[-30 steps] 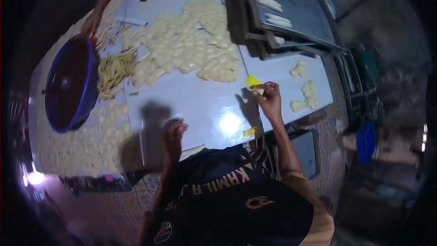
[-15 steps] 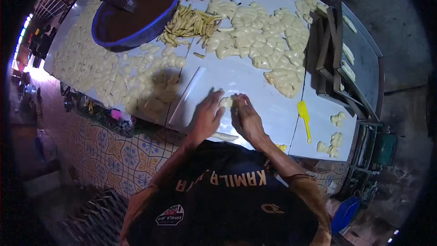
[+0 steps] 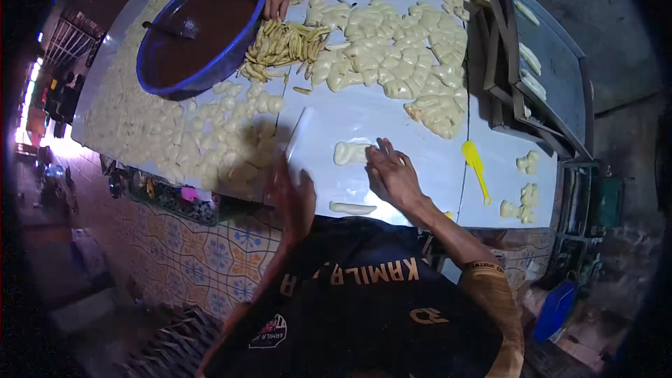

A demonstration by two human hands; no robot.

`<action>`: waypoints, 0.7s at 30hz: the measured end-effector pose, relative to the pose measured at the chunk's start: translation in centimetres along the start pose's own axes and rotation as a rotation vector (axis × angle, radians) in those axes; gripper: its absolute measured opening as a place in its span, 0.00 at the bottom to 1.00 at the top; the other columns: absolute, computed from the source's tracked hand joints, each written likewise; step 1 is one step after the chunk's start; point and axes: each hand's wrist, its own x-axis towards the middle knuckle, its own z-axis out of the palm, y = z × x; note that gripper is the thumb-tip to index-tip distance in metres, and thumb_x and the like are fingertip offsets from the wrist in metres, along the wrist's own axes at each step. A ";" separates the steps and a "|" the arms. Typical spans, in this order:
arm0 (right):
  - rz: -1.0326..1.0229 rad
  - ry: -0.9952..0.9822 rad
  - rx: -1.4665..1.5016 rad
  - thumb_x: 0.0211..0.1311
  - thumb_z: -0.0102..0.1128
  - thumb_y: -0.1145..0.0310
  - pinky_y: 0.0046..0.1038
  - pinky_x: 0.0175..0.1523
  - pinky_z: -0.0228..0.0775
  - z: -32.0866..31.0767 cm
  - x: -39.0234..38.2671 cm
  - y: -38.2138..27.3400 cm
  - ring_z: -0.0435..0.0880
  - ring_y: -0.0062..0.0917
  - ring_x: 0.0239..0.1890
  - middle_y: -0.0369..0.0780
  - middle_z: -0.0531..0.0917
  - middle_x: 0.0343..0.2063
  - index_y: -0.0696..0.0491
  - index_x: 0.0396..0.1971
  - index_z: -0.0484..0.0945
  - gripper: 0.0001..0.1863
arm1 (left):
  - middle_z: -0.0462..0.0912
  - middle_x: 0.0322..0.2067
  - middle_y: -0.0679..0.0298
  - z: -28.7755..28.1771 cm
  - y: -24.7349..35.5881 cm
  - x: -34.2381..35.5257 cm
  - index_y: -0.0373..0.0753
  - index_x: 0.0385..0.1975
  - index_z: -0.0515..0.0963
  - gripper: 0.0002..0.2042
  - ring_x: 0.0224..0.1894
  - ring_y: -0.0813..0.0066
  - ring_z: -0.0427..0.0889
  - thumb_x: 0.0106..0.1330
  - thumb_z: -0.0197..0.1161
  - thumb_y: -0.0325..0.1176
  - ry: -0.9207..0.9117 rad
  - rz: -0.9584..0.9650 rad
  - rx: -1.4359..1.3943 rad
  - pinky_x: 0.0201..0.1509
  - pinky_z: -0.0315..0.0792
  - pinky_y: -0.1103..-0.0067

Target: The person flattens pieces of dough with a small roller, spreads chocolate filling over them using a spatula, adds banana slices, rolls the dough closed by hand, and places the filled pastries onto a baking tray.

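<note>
A flattened oblong of pale dough (image 3: 348, 153) lies on the white tabletop in front of me. My right hand (image 3: 395, 176) rests on its right end, fingers spread, covering that part. Off to the left, my left hand (image 3: 290, 196) is at the near end of a white rolling rod (image 3: 299, 131), blurred by motion. Its thumb stands apart from its fingers, and whether it touches the rod is hidden. Closer to my body sits a rolled dough strip (image 3: 352, 208).
Many dough pieces (image 3: 392, 56) cover the far table. Left of them are cut yellowish strips (image 3: 283, 50) and a blue bowl (image 3: 199, 84) of brown mixture. A yellow spatula (image 3: 476, 168) and stacked metal trays (image 3: 549, 77) are rightward. Another person's hand (image 3: 278, 1) touches the strips.
My left hand has left the dough and moved left to the rod. The dough now lies flatter and longer, with only my right hand on it. The other person's hand has come nearer the strips.
</note>
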 end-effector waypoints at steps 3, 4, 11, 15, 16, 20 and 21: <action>-0.080 0.189 0.110 0.69 0.54 0.67 0.48 0.65 0.66 -0.8 -1.3 1.2 0.63 0.54 0.72 0.54 0.66 0.69 0.55 0.69 0.65 0.29 | 0.79 0.51 0.47 -2.8 0.6 -0.2 0.31 0.58 0.71 0.24 0.55 0.45 0.77 0.61 0.67 0.28 -0.133 0.054 0.325 0.62 0.68 0.59; -0.101 0.243 0.106 0.69 0.55 0.67 0.48 0.65 0.66 -0.8 -1.7 1.0 0.62 0.56 0.72 0.54 0.63 0.71 0.54 0.70 0.64 0.30 | 0.79 0.51 0.47 -3.1 0.7 0.0 0.31 0.58 0.71 0.24 0.55 0.45 0.77 0.61 0.67 0.28 -0.139 0.067 0.334 0.62 0.68 0.59; -0.123 0.304 0.087 0.61 0.67 0.67 0.41 0.51 0.71 0.2 1.2 4.2 0.78 0.40 0.50 0.44 0.83 0.44 0.55 0.55 0.79 0.22 | 0.80 0.42 0.52 -0.2 3.8 5.3 0.33 0.51 0.76 0.18 0.49 0.51 0.76 0.58 0.64 0.22 -0.461 0.525 -0.028 0.53 0.69 0.62; -0.081 0.268 0.130 0.57 0.69 0.70 0.41 0.52 0.72 1.8 -1.2 3.9 0.77 0.42 0.50 0.46 0.80 0.46 0.57 0.49 0.79 0.19 | 0.80 0.41 0.52 0.3 2.4 4.2 0.33 0.45 0.80 0.15 0.46 0.51 0.77 0.57 0.63 0.20 -0.306 0.581 0.003 0.53 0.70 0.61; -0.087 0.248 0.177 0.56 0.69 0.71 0.42 0.53 0.72 1.7 -2.5 3.4 0.77 0.42 0.50 0.47 0.79 0.47 0.58 0.49 0.79 0.20 | 0.80 0.40 0.52 -0.9 2.7 3.2 0.33 0.44 0.81 0.14 0.45 0.51 0.77 0.57 0.63 0.20 -0.343 0.574 -0.005 0.52 0.70 0.62; -0.078 0.143 0.267 0.53 0.73 0.68 0.38 0.50 0.71 1.8 -5.7 3.4 0.79 0.40 0.46 0.44 0.80 0.43 0.54 0.47 0.82 0.20 | 0.80 0.41 0.52 -1.3 0.9 1.2 0.32 0.46 0.80 0.15 0.45 0.50 0.77 0.58 0.63 0.20 -0.465 0.061 -0.406 0.53 0.71 0.60; -0.090 0.223 0.263 0.54 0.74 0.64 0.38 0.49 0.70 1.1 -5.4 2.8 0.79 0.37 0.43 0.41 0.81 0.42 0.52 0.48 0.83 0.21 | 0.81 0.45 0.51 -0.9 0.8 2.1 0.31 0.51 0.78 0.18 0.50 0.48 0.77 0.59 0.64 0.22 -0.440 0.314 -0.315 0.59 0.68 0.58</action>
